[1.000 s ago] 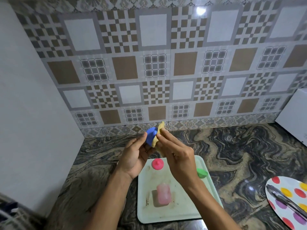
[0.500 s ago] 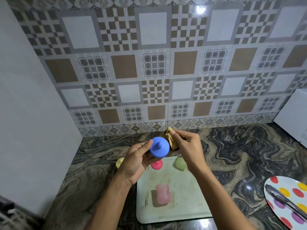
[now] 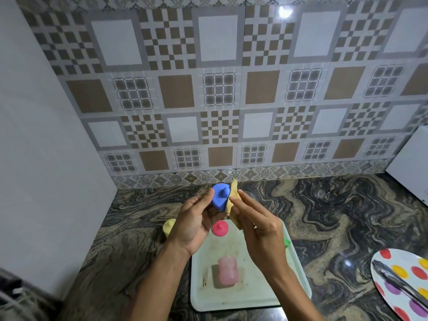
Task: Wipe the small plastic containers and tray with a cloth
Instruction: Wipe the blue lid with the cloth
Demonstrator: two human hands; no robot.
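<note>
1. Step in hand: wiping the blue container point(image 3: 220, 198), held up at ctr of frame, above far edge of the tray point(image 3: 245, 295).
2. Left hand point(image 3: 194, 225) grips it w/ fingertips; right hand point(image 3: 259, 230) pinches the yellow cloth point(image 3: 232, 200) against its right side.
3. Next, I judge: turn it to reach unwiped faces, then take the pink container point(image 3: 228, 272) lying mid-tray.
4. Hidden: green piece point(image 3: 287, 242) mostly behind right wrist; yellow piece point(image 3: 168, 227) partly behind left hand.
</note>
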